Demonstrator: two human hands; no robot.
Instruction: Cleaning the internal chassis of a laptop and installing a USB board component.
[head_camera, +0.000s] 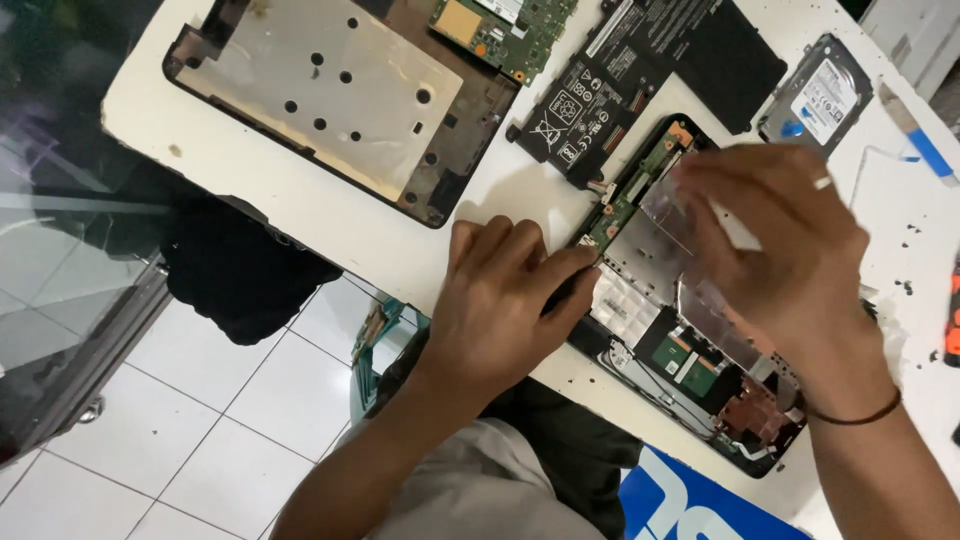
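An opened laptop base (655, 340) lies on the white table (330, 215), its inner boards and metal shields showing. My left hand (500, 305) rests on its near left edge, fingers pressed against the frame beside a small green board (612, 222). My right hand (790, 250) hovers over the middle of the base, blurred, fingers spread around a thin clear sheet (680, 200); whether it grips the sheet I cannot tell. A ring sits on one finger and a dark cord circles the wrist.
A laptop bottom cover with a metal plate (330, 90) lies at the back left, a green mainboard (505, 30) behind it. A flat black battery (650, 70), a hard drive (820, 90), a blue-tipped tool (920, 140) and an orange-black tool (952, 320) lie further right. Tiled floor lies below.
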